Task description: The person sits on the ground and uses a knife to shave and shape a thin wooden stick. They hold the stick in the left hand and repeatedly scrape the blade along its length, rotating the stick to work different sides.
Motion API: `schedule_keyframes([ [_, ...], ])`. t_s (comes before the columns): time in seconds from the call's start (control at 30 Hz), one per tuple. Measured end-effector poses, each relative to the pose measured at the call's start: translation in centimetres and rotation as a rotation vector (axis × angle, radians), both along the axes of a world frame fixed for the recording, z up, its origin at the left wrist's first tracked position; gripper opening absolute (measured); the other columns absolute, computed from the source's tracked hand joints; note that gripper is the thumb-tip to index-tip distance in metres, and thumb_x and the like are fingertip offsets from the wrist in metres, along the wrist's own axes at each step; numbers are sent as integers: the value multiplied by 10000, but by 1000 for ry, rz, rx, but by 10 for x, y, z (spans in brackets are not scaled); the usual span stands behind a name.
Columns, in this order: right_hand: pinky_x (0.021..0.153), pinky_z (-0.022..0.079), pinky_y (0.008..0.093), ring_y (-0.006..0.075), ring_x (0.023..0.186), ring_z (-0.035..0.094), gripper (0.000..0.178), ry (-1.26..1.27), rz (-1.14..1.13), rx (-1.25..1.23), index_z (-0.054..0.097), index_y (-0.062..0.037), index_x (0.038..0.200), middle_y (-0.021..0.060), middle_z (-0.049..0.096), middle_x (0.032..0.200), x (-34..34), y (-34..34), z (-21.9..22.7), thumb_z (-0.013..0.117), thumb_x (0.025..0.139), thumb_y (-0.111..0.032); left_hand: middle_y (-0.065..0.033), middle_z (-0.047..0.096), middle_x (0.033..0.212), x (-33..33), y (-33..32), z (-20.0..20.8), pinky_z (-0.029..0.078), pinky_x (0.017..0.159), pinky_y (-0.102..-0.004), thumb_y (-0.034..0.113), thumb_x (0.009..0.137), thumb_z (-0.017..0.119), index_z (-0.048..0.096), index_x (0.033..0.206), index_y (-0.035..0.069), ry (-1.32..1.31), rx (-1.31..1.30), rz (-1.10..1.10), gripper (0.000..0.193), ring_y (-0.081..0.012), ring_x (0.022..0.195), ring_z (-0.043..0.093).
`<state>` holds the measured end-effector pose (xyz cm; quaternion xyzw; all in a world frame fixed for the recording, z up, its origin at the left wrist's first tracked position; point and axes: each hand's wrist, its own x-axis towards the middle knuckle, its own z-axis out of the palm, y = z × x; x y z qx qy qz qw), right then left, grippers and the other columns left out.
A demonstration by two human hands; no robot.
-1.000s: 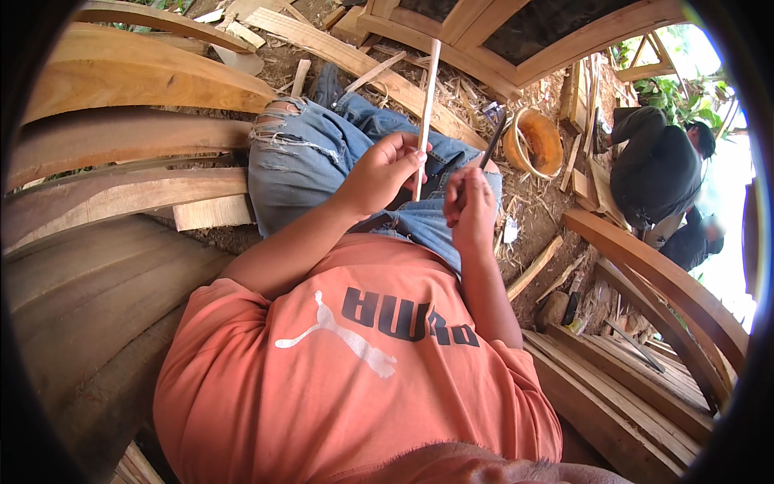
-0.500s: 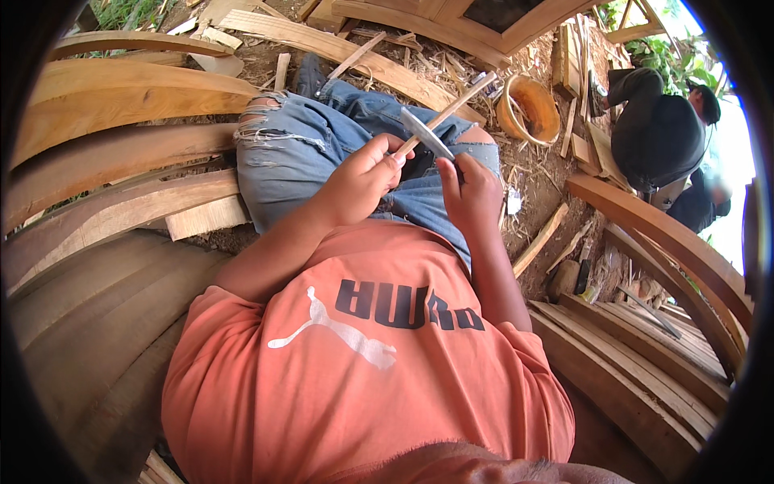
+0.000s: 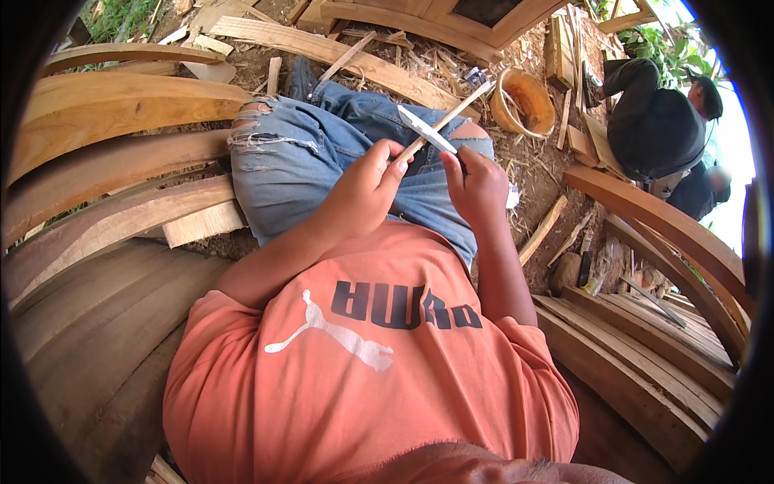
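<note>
Looks like whittling: the wooden stick [image 3: 465,105] is pinched in the left grip [image 3: 371,176] above the jeans [image 3: 282,173], the knife [image 3: 419,123] clutched in the right grip [image 3: 476,181], crossing it; steady blade angle probably needed.

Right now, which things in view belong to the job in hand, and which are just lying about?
In use:
thin wooden stick, held in the left hand
knife, held in the right hand, its blade crossing the stick

Apparently just lying about:
orange bucket
curved timbers at the left
stacked planks at the lower right
</note>
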<state>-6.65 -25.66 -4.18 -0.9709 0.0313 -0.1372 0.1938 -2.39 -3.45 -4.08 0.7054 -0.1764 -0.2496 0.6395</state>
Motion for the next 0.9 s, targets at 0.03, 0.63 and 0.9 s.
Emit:
schedule_keyframes([
  [0.03, 559, 473, 505, 415, 613, 627, 454, -6, -3, 13, 614, -61, 761, 166, 632, 679, -1, 1, -1, 700, 1007, -433, 43, 501, 833, 0, -1, 2, 404, 656, -247, 142, 1142, 456, 575, 1222, 28, -6, 4, 1, 183, -43, 725, 426],
  [0.63, 569, 470, 443, 347, 577, 607, 391, -144, -193, 138, 662, -53, 821, 159, 605, 665, 16, -54, 17, 672, 1044, -375, 56, 477, 829, 2, 4, 13, 377, 632, -242, 154, 1149, 458, 573, 1215, 34, 6, -18, 1, 179, -31, 723, 401],
  [0.9, 578, 486, 482, 403, 643, 644, 445, -2, -11, -11, 646, -63, 791, 159, 632, 687, 8, -13, 24, 700, 1008, -447, 46, 505, 840, 2, 1, 14, 388, 640, -248, 161, 1146, 481, 574, 1215, 30, -44, -22, 22, 175, -31, 721, 418],
])
